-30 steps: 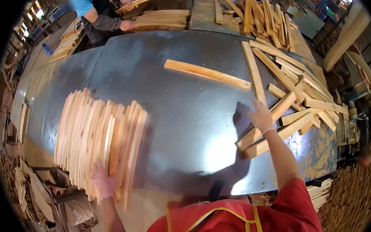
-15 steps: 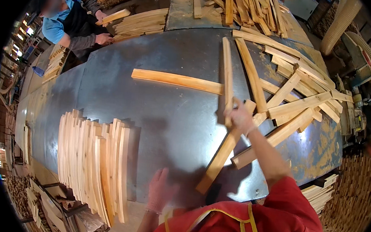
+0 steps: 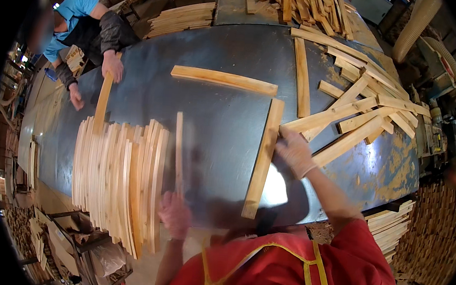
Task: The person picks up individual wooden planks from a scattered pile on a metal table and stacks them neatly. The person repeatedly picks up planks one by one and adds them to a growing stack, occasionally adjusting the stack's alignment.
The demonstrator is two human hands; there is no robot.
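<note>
A narrow wooden slat point(image 3: 178, 149) stands out from my left hand point(image 3: 175, 216), which is closed around its near end. This hand is beside the right edge of a row of wooden slats point(image 3: 120, 187) set side by side on the dark table. My right hand point(image 3: 295, 154), slightly blurred, lies over the table with its fingers stretched out. It is just right of a wider board point(image 3: 263, 161) and by the near end of a loose board point(image 3: 332, 114). Whether its fingertips touch either board is hard to make out.
A single board point(image 3: 224, 80) lies crosswise at mid-table point(image 3: 218, 125). Loose boards point(image 3: 383, 112) overlap in a heap to the right, with more boards point(image 3: 308, 9) at the far end. At left, a co-worker's hand point(image 3: 113, 66) holds a board point(image 3: 103, 98) against the row's far end.
The narrow slat has passed from my right hand to my left and moved leftward. The wider board has swung straighter. The co-worker has brought a board to the row.
</note>
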